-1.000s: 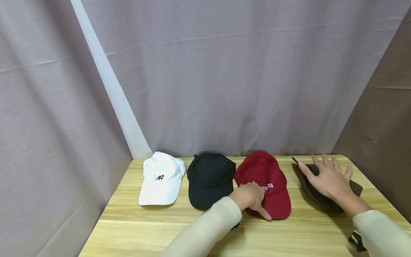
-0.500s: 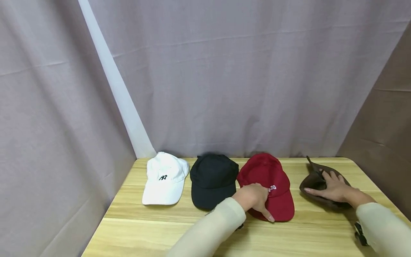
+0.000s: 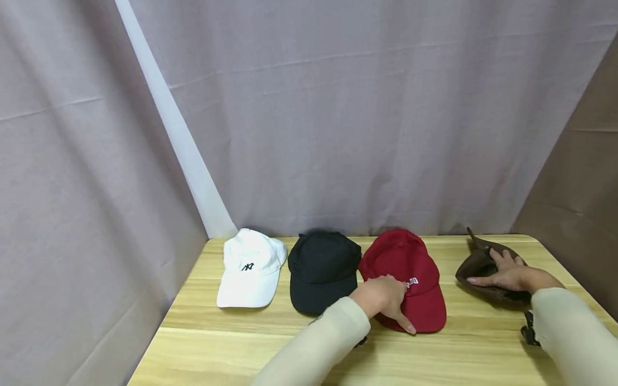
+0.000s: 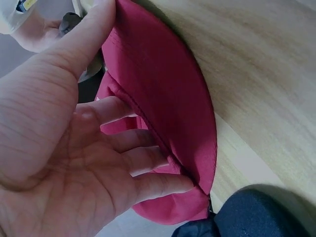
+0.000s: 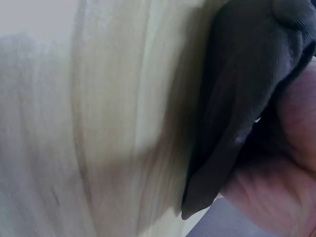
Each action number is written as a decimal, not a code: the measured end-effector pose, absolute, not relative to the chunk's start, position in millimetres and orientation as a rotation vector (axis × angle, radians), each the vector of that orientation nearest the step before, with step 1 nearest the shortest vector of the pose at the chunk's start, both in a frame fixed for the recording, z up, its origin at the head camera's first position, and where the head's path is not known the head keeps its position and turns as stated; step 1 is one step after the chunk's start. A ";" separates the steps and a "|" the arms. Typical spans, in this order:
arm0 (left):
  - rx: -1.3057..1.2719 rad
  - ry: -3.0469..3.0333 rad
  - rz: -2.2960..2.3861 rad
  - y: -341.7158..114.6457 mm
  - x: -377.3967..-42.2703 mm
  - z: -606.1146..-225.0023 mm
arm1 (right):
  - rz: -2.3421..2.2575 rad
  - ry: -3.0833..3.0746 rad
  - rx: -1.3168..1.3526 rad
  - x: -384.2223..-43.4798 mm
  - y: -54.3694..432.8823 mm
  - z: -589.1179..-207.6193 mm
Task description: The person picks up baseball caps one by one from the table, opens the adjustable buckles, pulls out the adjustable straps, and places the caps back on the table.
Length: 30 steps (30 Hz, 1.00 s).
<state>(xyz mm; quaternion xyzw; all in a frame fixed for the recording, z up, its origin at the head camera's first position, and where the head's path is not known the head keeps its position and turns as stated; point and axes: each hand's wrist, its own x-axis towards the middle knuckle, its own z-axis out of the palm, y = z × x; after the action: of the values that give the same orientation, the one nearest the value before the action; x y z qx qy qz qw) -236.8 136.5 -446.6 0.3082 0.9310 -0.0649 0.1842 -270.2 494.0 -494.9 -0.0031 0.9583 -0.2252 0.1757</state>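
Observation:
My left hand (image 3: 383,297) lies over the left side of a red cap (image 3: 407,254) with white lettering. In the left wrist view its fingers (image 4: 140,160) stretch across the cap near the seam of the brim, and the thumb reaches the brim's edge. At the right, my right hand (image 3: 514,274) grips a dark brown cloth hat (image 3: 473,268), thumb on the near side and fingers over the top. The hat is bunched, with a thin end sticking up at the back. In the right wrist view the hat's cloth (image 5: 237,98) hides most of the fingers.
A black cap (image 3: 323,262) lies just left of the red one, and a white cap (image 3: 252,268) with a dark logo lies farther left. All are on a wooden table (image 3: 232,343). Grey curtains (image 3: 314,134) hang behind the table's back edge and along its sides.
The right hand was spread over the brown hat; its fingers have since drawn together and bunched the hat. The left hand stays on the red cap. The head view shifts slightly.

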 end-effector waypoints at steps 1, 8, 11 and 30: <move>0.867 2.624 -0.190 136.4 -236.6 -446.2 | -0.637 2.706 -0.005 -270.4 494.2 -493.4; 0.878 2.614 -0.202 139.4 -237.7 -445.5 | -0.668 2.647 -0.010 -271.1 500.9 -487.7; 0.880 2.599 -0.191 140.6 -238.5 -445.5 | -0.680 2.642 -0.009 -269.5 501.5 -485.9; 0.896 2.616 -0.021 113.5 -231.6 -450.6 | -0.674 2.675 0.002 -263.8 497.4 -486.2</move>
<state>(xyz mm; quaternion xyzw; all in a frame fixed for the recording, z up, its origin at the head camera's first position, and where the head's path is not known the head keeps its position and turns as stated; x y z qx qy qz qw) -231.6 113.5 -450.6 0.3184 0.9292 -0.0075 0.1872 -263.8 497.4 -486.2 0.0006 0.9519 -0.2400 0.1905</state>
